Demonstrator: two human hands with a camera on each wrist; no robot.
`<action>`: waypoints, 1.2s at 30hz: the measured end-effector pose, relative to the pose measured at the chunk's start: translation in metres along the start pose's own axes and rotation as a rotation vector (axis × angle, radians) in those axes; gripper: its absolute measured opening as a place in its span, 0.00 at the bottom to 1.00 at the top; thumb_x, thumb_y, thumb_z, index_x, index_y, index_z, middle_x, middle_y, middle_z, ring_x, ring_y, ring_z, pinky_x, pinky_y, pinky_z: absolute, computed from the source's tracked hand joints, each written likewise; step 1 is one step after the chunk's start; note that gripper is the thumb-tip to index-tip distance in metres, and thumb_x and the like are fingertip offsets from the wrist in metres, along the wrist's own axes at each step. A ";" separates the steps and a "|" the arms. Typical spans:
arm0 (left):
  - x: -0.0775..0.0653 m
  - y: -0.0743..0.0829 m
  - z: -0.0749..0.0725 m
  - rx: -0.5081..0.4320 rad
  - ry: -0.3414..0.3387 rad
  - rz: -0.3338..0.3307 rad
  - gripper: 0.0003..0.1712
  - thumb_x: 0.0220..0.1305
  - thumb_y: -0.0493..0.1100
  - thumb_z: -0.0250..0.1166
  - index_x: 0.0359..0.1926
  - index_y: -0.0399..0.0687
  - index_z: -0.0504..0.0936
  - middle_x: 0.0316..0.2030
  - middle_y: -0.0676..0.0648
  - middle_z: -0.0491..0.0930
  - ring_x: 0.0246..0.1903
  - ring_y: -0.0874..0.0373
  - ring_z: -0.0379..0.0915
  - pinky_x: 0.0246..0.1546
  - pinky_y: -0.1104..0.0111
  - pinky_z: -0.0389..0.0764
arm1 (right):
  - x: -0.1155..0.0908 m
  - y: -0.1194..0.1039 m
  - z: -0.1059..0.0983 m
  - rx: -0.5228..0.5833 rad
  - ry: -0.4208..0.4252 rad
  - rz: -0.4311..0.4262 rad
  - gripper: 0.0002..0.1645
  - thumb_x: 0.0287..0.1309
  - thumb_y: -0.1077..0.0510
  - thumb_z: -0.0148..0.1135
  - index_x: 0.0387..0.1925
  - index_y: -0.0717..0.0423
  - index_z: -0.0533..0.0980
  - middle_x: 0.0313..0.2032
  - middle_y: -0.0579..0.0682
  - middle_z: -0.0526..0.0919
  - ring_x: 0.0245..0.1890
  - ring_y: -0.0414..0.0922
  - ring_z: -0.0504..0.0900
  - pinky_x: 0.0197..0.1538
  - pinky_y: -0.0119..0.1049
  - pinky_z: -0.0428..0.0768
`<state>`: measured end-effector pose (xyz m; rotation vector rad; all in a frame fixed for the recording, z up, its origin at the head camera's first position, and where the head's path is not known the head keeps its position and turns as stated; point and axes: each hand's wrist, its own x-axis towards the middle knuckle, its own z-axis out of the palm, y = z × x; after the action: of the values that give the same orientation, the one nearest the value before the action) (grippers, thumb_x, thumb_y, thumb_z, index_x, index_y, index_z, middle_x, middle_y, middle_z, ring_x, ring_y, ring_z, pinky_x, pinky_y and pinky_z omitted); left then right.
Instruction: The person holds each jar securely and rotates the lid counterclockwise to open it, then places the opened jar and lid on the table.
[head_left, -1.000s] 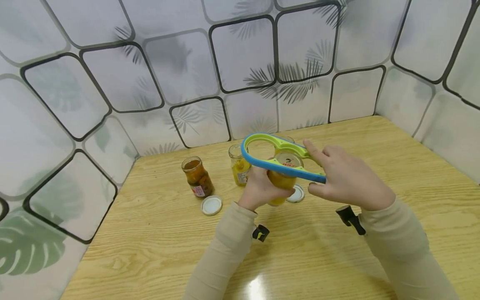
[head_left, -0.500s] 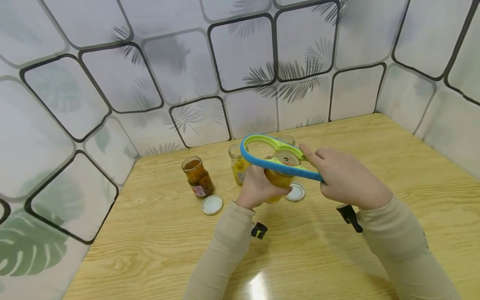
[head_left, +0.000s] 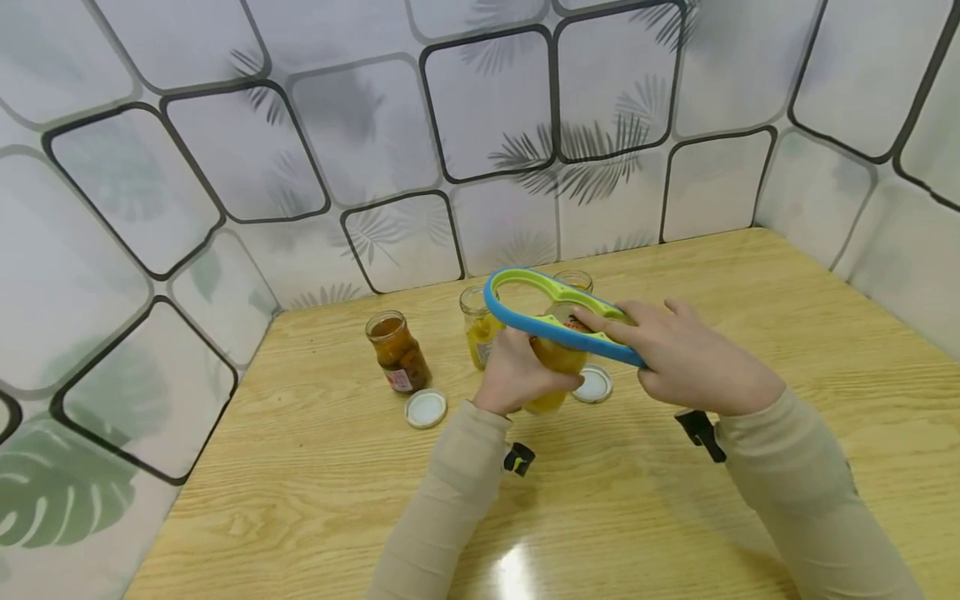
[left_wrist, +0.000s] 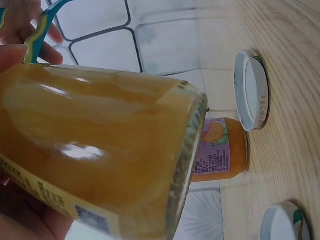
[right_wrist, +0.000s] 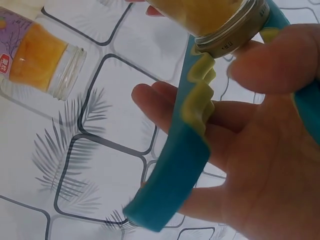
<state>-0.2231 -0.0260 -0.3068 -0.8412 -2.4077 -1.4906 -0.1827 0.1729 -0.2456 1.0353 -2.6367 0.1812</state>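
My left hand (head_left: 517,375) grips a glass jar (head_left: 551,398) of yellow-orange contents, held tilted above the table. Its gold metal lid (right_wrist: 235,35) is on. Around the lid sits a blue-and-green jar opener (head_left: 510,315), its notched inner edge beside the lid in the right wrist view. My right hand (head_left: 693,358) holds the opener's handle ends, its index finger reaching forward over the lid. From the right wrist, the thumb (right_wrist: 275,65) shows close to the lid, and the fingers lie along one handle. Most of my left fingers are hidden behind the jar.
A lidless jar of brown contents (head_left: 401,358) stands at the left. Behind my hands are two lidless jars, a yellow one (head_left: 480,337) and one partly hidden (head_left: 574,280). White-lined lids (head_left: 426,409) lie on the wooden table (head_left: 300,492). A patterned wall (head_left: 360,133) borders it.
My right hand has shifted slightly left, and its index finger has moved from the handle's upper side onto the lid area. The left hand keeps its grip on the jar.
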 end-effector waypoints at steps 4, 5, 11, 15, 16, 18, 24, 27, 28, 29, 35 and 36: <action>0.000 0.000 -0.001 0.016 0.003 -0.025 0.38 0.29 0.38 0.75 0.48 0.44 0.71 0.40 0.50 0.76 0.40 0.60 0.71 0.40 0.71 0.73 | 0.001 0.000 0.003 0.006 -0.012 0.000 0.48 0.35 0.73 0.53 0.64 0.45 0.59 0.42 0.58 0.73 0.38 0.49 0.73 0.36 0.49 0.63; -0.001 0.000 -0.002 0.022 0.004 -0.031 0.37 0.28 0.38 0.75 0.47 0.44 0.71 0.40 0.50 0.76 0.39 0.61 0.71 0.40 0.71 0.73 | 0.001 0.000 0.003 0.006 -0.015 0.002 0.49 0.35 0.73 0.52 0.64 0.44 0.58 0.42 0.58 0.73 0.38 0.49 0.73 0.36 0.49 0.62; 0.000 -0.001 -0.002 0.026 0.005 -0.059 0.37 0.28 0.37 0.76 0.46 0.44 0.71 0.38 0.51 0.76 0.38 0.61 0.71 0.39 0.71 0.73 | 0.002 -0.002 0.007 0.012 -0.040 0.031 0.51 0.36 0.73 0.51 0.65 0.40 0.55 0.42 0.57 0.73 0.40 0.49 0.73 0.36 0.53 0.63; 0.000 -0.002 -0.002 0.041 0.012 -0.075 0.37 0.27 0.38 0.76 0.45 0.44 0.71 0.38 0.51 0.75 0.39 0.61 0.70 0.40 0.71 0.73 | 0.002 -0.003 0.008 0.030 -0.044 0.046 0.52 0.36 0.74 0.50 0.65 0.38 0.53 0.43 0.60 0.73 0.43 0.52 0.72 0.40 0.65 0.61; 0.000 -0.003 -0.002 0.040 0.013 -0.074 0.37 0.27 0.38 0.76 0.46 0.44 0.71 0.38 0.51 0.75 0.39 0.60 0.70 0.40 0.71 0.73 | 0.002 -0.004 0.009 0.035 -0.044 0.049 0.53 0.36 0.74 0.50 0.65 0.37 0.53 0.44 0.60 0.72 0.43 0.52 0.72 0.41 0.67 0.60; 0.000 -0.004 -0.002 0.037 0.014 -0.072 0.38 0.27 0.37 0.76 0.46 0.44 0.71 0.38 0.52 0.75 0.39 0.61 0.70 0.41 0.71 0.73 | 0.003 -0.004 0.009 0.041 -0.042 0.053 0.53 0.36 0.74 0.50 0.65 0.36 0.53 0.45 0.61 0.72 0.45 0.53 0.72 0.41 0.70 0.57; 0.002 -0.009 -0.001 -0.023 0.016 -0.013 0.41 0.26 0.35 0.75 0.49 0.45 0.69 0.41 0.51 0.74 0.41 0.61 0.69 0.44 0.72 0.70 | 0.004 -0.007 0.014 0.025 -0.005 0.043 0.51 0.37 0.73 0.52 0.65 0.37 0.55 0.48 0.63 0.70 0.44 0.56 0.72 0.40 0.71 0.57; 0.003 0.000 -0.005 -0.061 0.010 0.029 0.43 0.26 0.31 0.74 0.51 0.43 0.67 0.44 0.49 0.73 0.44 0.60 0.68 0.47 0.71 0.69 | 0.005 -0.008 0.016 0.023 0.012 0.038 0.52 0.36 0.73 0.54 0.65 0.37 0.55 0.49 0.65 0.68 0.42 0.58 0.72 0.39 0.69 0.59; 0.002 0.004 -0.006 -0.074 0.009 0.038 0.43 0.26 0.30 0.74 0.52 0.41 0.67 0.44 0.48 0.73 0.44 0.60 0.68 0.48 0.71 0.68 | 0.005 -0.009 0.017 0.024 0.015 0.038 0.53 0.36 0.73 0.54 0.65 0.36 0.54 0.49 0.65 0.67 0.42 0.59 0.72 0.39 0.69 0.59; 0.001 0.008 -0.008 -0.080 0.009 0.038 0.43 0.26 0.29 0.73 0.51 0.40 0.67 0.44 0.46 0.74 0.44 0.59 0.69 0.48 0.71 0.68 | 0.005 -0.009 0.017 0.031 0.015 0.039 0.54 0.35 0.73 0.55 0.65 0.35 0.54 0.50 0.66 0.67 0.42 0.59 0.72 0.40 0.68 0.59; -0.003 0.027 -0.011 -0.096 0.035 0.025 0.41 0.28 0.26 0.72 0.50 0.36 0.68 0.44 0.42 0.74 0.43 0.55 0.70 0.47 0.71 0.69 | 0.006 -0.007 0.012 0.069 -0.009 0.069 0.55 0.33 0.72 0.55 0.66 0.41 0.51 0.50 0.65 0.67 0.43 0.60 0.70 0.42 0.63 0.61; -0.003 0.029 -0.011 -0.100 0.040 0.018 0.40 0.28 0.26 0.72 0.50 0.36 0.68 0.43 0.42 0.74 0.43 0.55 0.70 0.46 0.70 0.69 | 0.006 -0.006 0.011 0.075 -0.011 0.083 0.54 0.33 0.71 0.56 0.67 0.45 0.51 0.49 0.65 0.68 0.42 0.60 0.70 0.42 0.61 0.63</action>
<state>-0.2061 -0.0273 -0.2808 -0.8431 -2.3081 -1.6164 -0.1851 0.1618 -0.2538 0.9523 -2.7038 0.2950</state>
